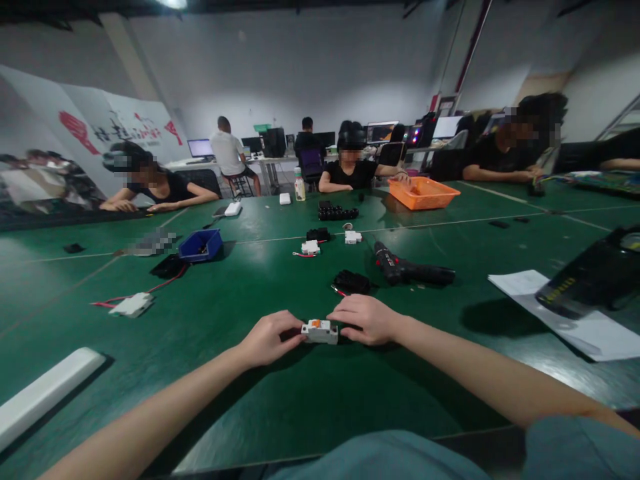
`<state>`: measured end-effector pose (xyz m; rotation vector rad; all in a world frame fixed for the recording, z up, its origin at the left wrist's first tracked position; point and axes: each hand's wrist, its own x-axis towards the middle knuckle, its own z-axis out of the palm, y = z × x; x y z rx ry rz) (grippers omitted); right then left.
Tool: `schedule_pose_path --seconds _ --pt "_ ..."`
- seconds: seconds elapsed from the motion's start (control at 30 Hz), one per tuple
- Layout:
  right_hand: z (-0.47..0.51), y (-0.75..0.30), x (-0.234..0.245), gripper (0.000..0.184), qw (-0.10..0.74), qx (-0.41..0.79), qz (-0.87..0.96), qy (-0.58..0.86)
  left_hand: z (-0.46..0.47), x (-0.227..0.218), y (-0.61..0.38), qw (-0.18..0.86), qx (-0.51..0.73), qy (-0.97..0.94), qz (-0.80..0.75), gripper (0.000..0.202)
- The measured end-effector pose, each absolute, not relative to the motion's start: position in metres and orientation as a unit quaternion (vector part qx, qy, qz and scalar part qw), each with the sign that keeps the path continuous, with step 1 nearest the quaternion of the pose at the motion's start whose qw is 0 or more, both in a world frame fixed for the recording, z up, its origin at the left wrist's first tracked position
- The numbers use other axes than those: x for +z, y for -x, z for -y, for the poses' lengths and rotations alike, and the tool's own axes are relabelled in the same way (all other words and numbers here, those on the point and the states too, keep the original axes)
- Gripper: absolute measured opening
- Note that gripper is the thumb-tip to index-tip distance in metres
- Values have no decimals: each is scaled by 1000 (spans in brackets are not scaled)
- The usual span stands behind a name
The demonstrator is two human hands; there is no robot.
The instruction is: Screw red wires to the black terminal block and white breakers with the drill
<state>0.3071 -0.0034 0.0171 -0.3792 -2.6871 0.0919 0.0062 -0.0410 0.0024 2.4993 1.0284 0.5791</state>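
Note:
A small white circuit breaker with an orange switch rests on the green table right in front of me. My left hand is curled around its left end and my right hand is closed over its right end, so both hold it. Just beyond my right hand lies a black component with a red wire. A black cordless screwdriver lies further right.
On the table are two more white breakers, a wired white breaker, a blue bin, an orange tray, paper under a black tool, and a white bar at left. Several people sit around the far side.

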Motion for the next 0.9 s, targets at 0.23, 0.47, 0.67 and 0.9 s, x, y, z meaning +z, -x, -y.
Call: schedule_pose_path --seconds 0.23,0.47,0.67,0.9 --pt "-54 -405 44 56 183 -53 860 473 21 -3 14 89 219 -887 -397 23" --pt "-82 -463 31 96 16 50 833 551 -1 -9 34 -30 243 -857 -454 27" --pt "-91 -446 33 72 21 81 802 592 -5 -8 39 -112 221 -839 -484 31" --pt "-78 -434 32 83 57 57 775 627 -1 -10 29 -120 212 -829 -504 25"
